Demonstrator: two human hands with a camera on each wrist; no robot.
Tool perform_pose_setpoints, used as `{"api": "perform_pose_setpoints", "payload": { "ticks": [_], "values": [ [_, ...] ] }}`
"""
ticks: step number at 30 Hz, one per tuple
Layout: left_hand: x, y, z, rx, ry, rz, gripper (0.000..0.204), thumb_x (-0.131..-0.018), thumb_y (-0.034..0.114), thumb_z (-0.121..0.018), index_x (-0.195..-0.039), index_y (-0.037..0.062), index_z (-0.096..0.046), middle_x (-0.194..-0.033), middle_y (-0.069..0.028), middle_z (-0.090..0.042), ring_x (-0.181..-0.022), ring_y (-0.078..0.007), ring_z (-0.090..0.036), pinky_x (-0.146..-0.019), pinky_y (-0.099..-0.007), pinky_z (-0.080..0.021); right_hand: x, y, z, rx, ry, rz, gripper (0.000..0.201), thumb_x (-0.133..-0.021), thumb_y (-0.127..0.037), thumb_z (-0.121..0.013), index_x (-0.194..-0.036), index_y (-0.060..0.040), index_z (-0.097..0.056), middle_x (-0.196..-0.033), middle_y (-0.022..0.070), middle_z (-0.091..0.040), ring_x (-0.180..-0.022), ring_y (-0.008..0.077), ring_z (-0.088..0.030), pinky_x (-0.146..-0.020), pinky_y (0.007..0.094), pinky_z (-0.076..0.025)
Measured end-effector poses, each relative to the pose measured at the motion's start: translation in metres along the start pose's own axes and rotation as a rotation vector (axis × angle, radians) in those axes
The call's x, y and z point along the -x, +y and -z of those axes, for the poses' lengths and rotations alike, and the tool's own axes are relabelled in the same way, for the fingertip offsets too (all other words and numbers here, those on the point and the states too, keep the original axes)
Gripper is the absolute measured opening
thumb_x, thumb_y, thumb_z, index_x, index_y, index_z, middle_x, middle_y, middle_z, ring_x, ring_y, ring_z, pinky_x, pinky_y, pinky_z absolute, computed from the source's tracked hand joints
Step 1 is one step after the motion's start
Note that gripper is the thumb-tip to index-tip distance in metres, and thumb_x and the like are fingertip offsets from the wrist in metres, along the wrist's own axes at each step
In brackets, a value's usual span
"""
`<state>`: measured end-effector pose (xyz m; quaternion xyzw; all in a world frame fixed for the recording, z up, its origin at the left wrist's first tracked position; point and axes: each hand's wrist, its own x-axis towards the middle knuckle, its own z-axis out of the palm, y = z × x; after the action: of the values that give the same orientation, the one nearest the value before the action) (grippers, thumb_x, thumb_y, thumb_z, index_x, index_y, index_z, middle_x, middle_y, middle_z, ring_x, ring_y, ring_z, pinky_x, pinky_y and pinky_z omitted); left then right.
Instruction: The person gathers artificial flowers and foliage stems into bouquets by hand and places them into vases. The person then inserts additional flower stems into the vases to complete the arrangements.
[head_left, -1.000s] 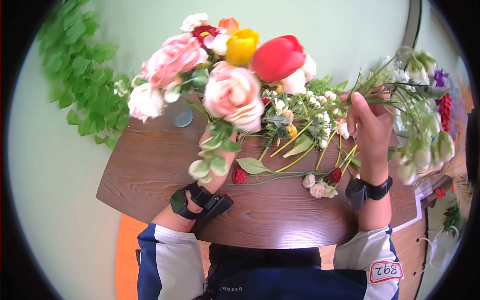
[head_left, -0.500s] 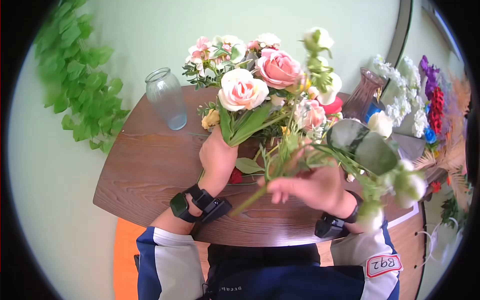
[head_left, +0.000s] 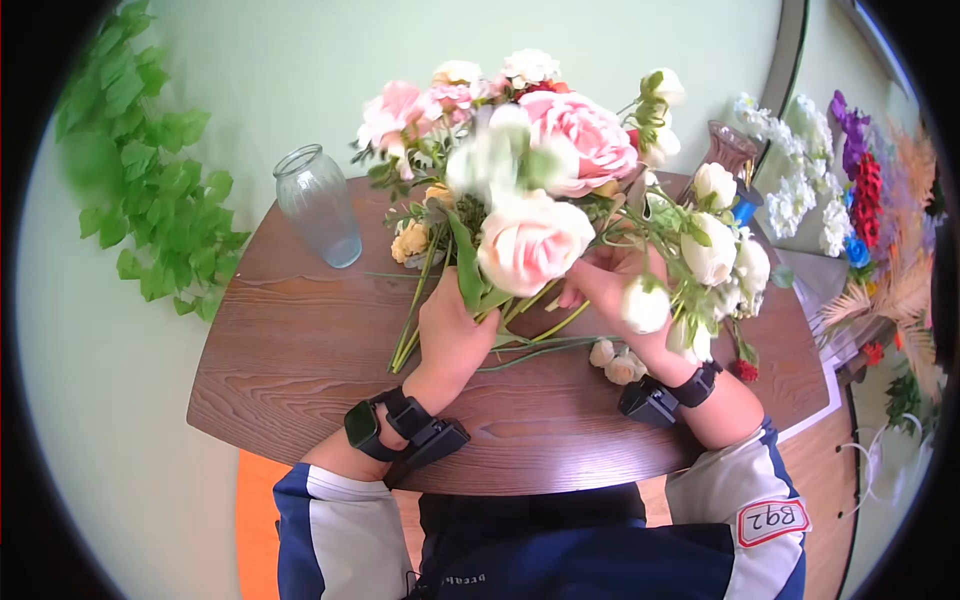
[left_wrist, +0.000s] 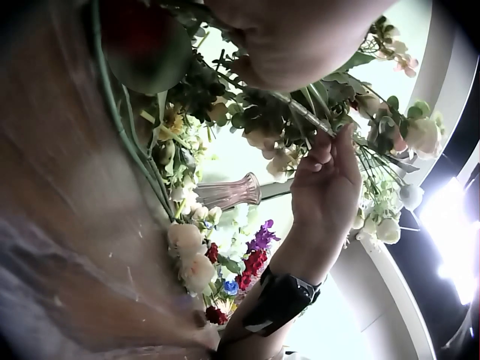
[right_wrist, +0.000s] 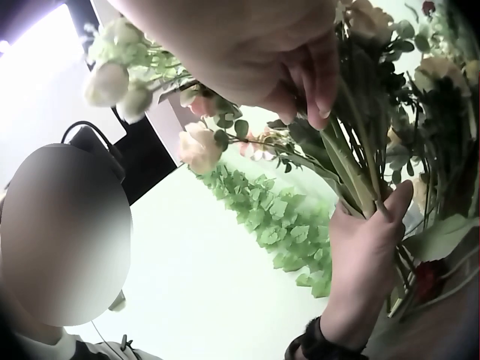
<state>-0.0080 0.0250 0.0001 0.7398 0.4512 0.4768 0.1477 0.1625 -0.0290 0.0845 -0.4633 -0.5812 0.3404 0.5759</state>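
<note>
My left hand (head_left: 452, 328) grips a bundle of green stems below a bouquet of artificial flowers. A cream-pink rose (head_left: 535, 243) and a larger pink rose (head_left: 585, 145) stand out in it, and the stem ends (head_left: 408, 335) stick out below my fist. At the bouquet's right side, my right hand (head_left: 615, 290) pinches a spray of white flowers (head_left: 708, 248), whose heads hang over the wrist. In the right wrist view, the right fingertips (right_wrist: 321, 112) are right at the bundled stems (right_wrist: 349, 161), just above the left hand.
A clear glass vase (head_left: 322, 212) stands at the table's back left, and a purplish glass vase (head_left: 732, 150) at the back right. Small cream roses (head_left: 622, 365) and a red flower (head_left: 745, 370) lie on the table (head_left: 300, 360). Hanging ivy (head_left: 150, 180) is at left; more flowers (head_left: 865, 195) at right.
The right hand has brought the white spray from the far right, low past the table front, then up against the bouquet. The left hand has drawn the bouquet back, uncovering the clear vase.
</note>
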Motion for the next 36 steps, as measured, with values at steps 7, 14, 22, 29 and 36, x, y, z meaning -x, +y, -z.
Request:
{"api": "perform_pose_setpoints", "payload": {
  "ticks": [7, 14, 22, 29, 36],
  "values": [
    [0.004, -0.002, 0.001, 0.401, -0.002, -0.103, 0.044, -0.068, 0.007, -0.062, -0.108, -0.0029, -0.049, -0.086, -0.0176, -0.062, -0.081, -0.0319, -0.062, -0.074, -0.0363, -0.047, 0.005, 0.004, -0.01, 0.151, -0.031, -0.178, 0.024, -0.078, -0.019, -0.071, -0.074, 0.0029, -0.064, -0.056, 0.0055, -0.06, -0.044, 0.009, -0.053, -0.044, 0.022, -0.043],
    [0.013, -0.009, -0.003, 0.209, -0.126, -0.246, 0.05, -0.071, 0.015, -0.066, -0.115, -0.0014, -0.049, -0.104, -0.0159, -0.057, -0.104, -0.0293, -0.053, -0.091, -0.039, -0.039, 0.013, 0.037, 0.009, 0.545, -0.587, -0.396, 0.038, -0.087, -0.018, -0.051, -0.124, -0.018, -0.05, -0.076, 0.0005, -0.058, -0.064, 0.0094, -0.055, -0.057, 0.0243, -0.044],
    [0.013, -0.015, -0.017, 0.258, -0.151, -0.117, 0.042, -0.068, 0.004, -0.067, -0.108, 0.0029, -0.054, -0.091, -0.0146, -0.063, -0.085, -0.0276, -0.063, -0.073, -0.0333, -0.048, 0.041, 0.149, 0.027, 0.116, -0.518, -0.035, 0.045, -0.088, -0.028, -0.051, -0.129, -0.0106, -0.044, -0.104, 0.0071, -0.056, -0.082, 0.0131, -0.056, -0.067, 0.0271, -0.046],
    [0.023, -0.002, -0.006, 1.042, -0.186, 0.294, 0.035, -0.073, 0.002, -0.064, -0.107, 0.001, -0.055, -0.1, -0.0091, -0.06, -0.083, -0.0192, -0.059, -0.076, -0.0311, -0.047, 0.052, 0.084, 0.024, 0.025, -0.578, -0.143, 0.046, -0.089, -0.023, -0.052, -0.128, -0.0026, -0.039, -0.124, 0.0144, -0.048, -0.113, 0.0232, -0.048, -0.097, 0.0345, -0.039],
    [0.035, -0.037, -0.014, 0.876, -0.487, 0.212, 0.025, -0.083, 0.005, -0.054, -0.107, 0.0008, -0.054, -0.1, -0.009, -0.059, -0.086, -0.0172, -0.059, -0.076, -0.0308, -0.049, 0.047, 0.08, 0.0, -0.142, -0.585, -0.192, 0.045, -0.089, -0.023, -0.053, -0.127, -0.0031, -0.041, -0.123, 0.0138, -0.049, -0.111, 0.023, -0.049, -0.095, 0.0344, -0.04]
  ]
}}
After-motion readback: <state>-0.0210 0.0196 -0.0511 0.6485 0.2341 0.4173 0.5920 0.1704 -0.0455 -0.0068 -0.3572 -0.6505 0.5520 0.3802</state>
